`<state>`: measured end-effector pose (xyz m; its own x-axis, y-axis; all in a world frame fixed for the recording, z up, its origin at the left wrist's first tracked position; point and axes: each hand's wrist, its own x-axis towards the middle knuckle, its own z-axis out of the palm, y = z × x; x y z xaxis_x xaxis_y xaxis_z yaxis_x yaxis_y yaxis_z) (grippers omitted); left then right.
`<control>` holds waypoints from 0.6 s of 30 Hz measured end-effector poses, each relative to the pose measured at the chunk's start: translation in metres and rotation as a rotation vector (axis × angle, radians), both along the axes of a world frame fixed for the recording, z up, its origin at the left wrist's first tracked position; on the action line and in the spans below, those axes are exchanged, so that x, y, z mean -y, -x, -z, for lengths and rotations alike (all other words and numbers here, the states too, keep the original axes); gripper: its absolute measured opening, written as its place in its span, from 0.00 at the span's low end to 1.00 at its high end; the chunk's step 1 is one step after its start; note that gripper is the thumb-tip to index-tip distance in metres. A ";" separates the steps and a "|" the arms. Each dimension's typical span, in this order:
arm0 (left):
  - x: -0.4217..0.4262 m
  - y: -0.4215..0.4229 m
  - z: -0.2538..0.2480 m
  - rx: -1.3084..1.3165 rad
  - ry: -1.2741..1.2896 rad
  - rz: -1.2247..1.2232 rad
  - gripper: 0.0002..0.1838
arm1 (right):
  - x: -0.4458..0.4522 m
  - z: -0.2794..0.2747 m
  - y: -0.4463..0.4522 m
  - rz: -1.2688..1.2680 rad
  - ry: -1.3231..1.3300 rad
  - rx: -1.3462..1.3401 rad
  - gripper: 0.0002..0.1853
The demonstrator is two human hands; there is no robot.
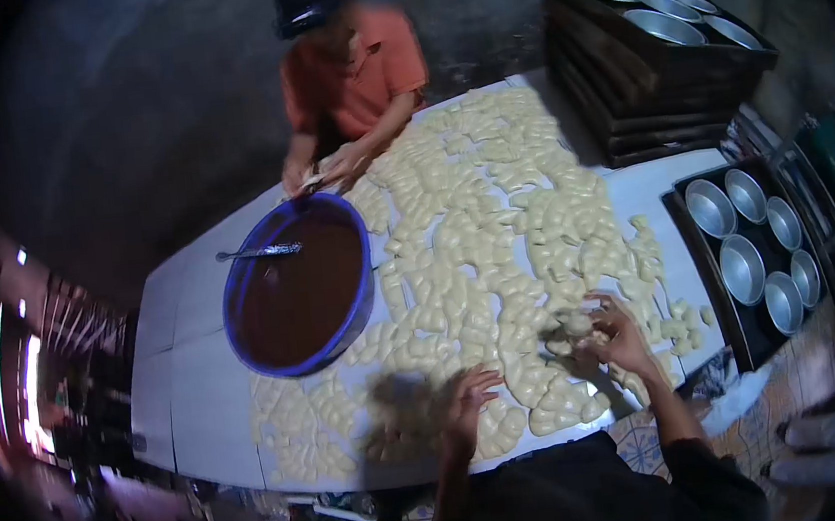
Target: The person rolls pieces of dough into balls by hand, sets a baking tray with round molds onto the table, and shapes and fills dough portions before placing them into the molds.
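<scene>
Pale dough pieces [455,237] cover much of the white table in a dense, touching layer. My right hand [622,333] is at the table's near right, its fingers curled around a lump of dough [578,325] just over the other pieces. Closer to the near edge, my left hand [471,408] has its fingers stretched out and apart over the dough, with nothing visible in it. Whether its fingertips touch the pieces, I cannot tell. A blue basin [370,290] of brown filling stands to the left, with a metal spoon [261,251] lying across its rim.
Across the table a person in an orange shirt [359,75] works something small and pale between both hands. Stacked dark trays [657,87] with round metal tins rise at the back right. Another dark tray [736,330] of round tins [743,269] sits at the right edge.
</scene>
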<state>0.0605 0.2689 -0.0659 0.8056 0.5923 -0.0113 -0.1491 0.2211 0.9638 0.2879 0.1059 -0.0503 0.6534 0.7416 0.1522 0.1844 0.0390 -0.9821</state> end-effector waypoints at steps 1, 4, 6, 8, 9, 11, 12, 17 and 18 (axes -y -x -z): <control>0.011 -0.011 -0.008 0.047 0.134 -0.011 0.21 | -0.020 -0.001 0.029 -0.084 -0.011 0.099 0.18; 0.024 -0.005 0.013 0.039 0.129 -0.154 0.16 | -0.057 -0.026 0.087 -0.184 -0.105 0.165 0.16; 0.021 -0.006 -0.009 0.087 -0.066 -0.288 0.14 | -0.070 -0.038 0.100 -0.114 -0.120 0.206 0.14; 0.020 -0.001 -0.021 0.063 -0.097 -0.384 0.11 | -0.078 -0.027 0.116 -0.204 -0.167 0.140 0.13; 0.020 0.003 -0.015 0.089 -0.007 -0.416 0.10 | -0.082 -0.022 0.113 -0.244 -0.093 0.160 0.13; 0.018 0.013 -0.005 0.033 0.076 -0.461 0.08 | -0.094 -0.023 0.104 -0.242 -0.076 0.199 0.14; 0.018 0.013 -0.003 0.109 0.119 -0.433 0.08 | -0.101 -0.028 0.100 -0.198 -0.135 0.218 0.15; 0.014 0.016 -0.017 0.472 0.882 -0.230 0.10 | -0.115 0.004 0.120 -0.548 -0.234 0.218 0.24; 0.015 0.013 -0.026 0.446 1.051 -0.251 0.13 | -0.118 0.005 0.114 -0.581 -0.224 0.121 0.28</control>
